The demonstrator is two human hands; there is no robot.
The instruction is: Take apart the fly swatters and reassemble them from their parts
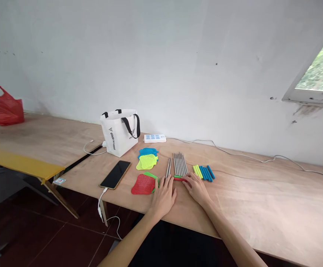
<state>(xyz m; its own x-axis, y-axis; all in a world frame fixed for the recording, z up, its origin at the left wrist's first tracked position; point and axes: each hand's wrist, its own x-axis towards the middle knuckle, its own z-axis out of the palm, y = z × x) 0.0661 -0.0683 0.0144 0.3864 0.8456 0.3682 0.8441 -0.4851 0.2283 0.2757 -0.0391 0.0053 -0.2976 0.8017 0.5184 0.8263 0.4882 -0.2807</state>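
Note:
My left hand [163, 196] lies on the table with fingers stretched out, its fingertips at the near ends of a couple of thin metal rods [168, 167]. Beside it, my right hand [197, 187] has its fingers closed on a red stick-shaped handle [179, 179]; a green handle [177, 176] lies just behind that. Several more metal rods [180, 164] lie side by side in a row beyond the hands. Left of my left hand is a red mesh fly swatter head [143, 184], partly covering a green one [150, 175].
Yellow [197, 171] and blue handles [206, 173] lie to the right. Yellow [147, 162] and blue swatter heads [148, 151] are stacked behind the red one. A cabled phone [115, 174], a white bag [119, 135] and a power strip [155, 138] stand farther left and back.

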